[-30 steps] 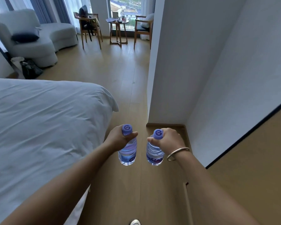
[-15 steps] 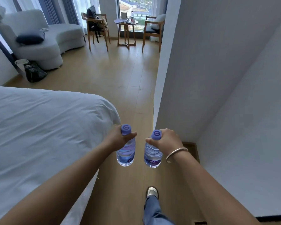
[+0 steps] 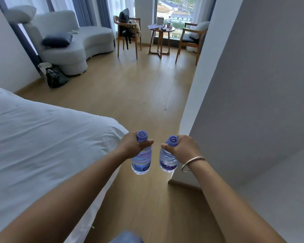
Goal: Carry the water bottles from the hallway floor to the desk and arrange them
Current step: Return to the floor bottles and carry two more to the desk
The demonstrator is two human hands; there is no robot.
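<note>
The left hand (image 3: 132, 145) grips the neck of one water bottle (image 3: 141, 161) just under its purple cap, and the right hand (image 3: 184, 148), which wears a metal bracelet (image 3: 191, 163) on the wrist, grips a second water bottle (image 3: 168, 160) in the same way. Both bottles hang upright, near each other but apart, above the wooden floor (image 3: 139, 95) between the white bed (image 3: 42, 137) and the corner of a grey wall (image 3: 244, 102). Far ahead, a small round table (image 3: 162, 30) stands between two wooden chairs at the window, with a light sofa (image 3: 74, 44) to the left.
</note>
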